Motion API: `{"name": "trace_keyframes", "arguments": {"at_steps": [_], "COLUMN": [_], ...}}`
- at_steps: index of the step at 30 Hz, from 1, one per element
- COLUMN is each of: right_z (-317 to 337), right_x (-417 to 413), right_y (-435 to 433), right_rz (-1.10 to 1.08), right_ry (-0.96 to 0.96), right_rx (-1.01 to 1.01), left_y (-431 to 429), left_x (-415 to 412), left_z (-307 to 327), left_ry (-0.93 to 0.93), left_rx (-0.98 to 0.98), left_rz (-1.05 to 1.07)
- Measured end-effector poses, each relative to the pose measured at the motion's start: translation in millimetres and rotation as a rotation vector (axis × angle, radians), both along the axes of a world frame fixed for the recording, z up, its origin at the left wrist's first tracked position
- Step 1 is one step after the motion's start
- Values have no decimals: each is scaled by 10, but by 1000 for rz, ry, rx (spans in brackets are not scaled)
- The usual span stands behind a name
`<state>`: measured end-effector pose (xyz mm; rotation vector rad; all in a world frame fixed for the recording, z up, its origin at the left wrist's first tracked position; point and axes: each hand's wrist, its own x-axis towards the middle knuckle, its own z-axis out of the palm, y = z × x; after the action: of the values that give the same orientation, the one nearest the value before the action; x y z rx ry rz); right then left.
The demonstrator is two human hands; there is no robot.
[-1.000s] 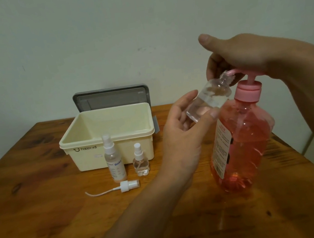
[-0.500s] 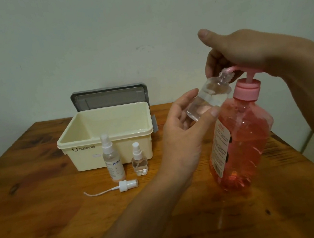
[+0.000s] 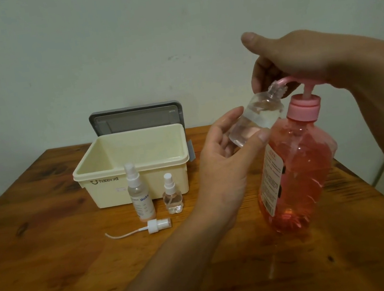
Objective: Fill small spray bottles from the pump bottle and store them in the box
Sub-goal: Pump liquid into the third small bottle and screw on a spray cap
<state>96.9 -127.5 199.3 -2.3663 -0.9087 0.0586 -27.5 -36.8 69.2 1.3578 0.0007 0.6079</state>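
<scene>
A big pink pump bottle [image 3: 295, 167] stands on the wooden table at the right. My right hand [image 3: 297, 61] rests on its pump head, fingers curled over the spout. My left hand [image 3: 223, 165] holds a small clear uncapped spray bottle [image 3: 256, 116] tilted, its neck up against the spout. The cream box [image 3: 108, 189] sits open at the back left. In front of it stand a tall spray bottle [image 3: 140, 197] and a short spray bottle [image 3: 173, 197], both capped. A loose white spray cap [image 3: 159, 225] with its tube lies on the table.
The grey lid [image 3: 136, 118] leans against the wall behind the box. The table's [image 3: 54, 263] right edge runs close behind the pump bottle. Bare wood lies in front of the bottles and to the left.
The pump head under my right hand has risen slightly. My left hand keeps the small bottle at the spout. The view shifted a little.
</scene>
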Motion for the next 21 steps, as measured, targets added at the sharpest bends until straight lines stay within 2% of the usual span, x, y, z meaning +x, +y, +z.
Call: {"name": "trace_keyframes", "arguments": {"at_steps": [6,14,21], "right_z": [-94,-3,-95], "right_x": [22,11,32], "right_y": [44,12,53], "right_rz": [3,17,-5], "right_ry": [-37,22,-9], "right_rx": [-50,22,-32], "left_y": [11,19,6], "left_x": [17,13,32], "left_z": [-21,-16,-31], "left_ry": [11,10,5], "left_rx": [11,9,-19], "left_rz": [18,6,1]}}
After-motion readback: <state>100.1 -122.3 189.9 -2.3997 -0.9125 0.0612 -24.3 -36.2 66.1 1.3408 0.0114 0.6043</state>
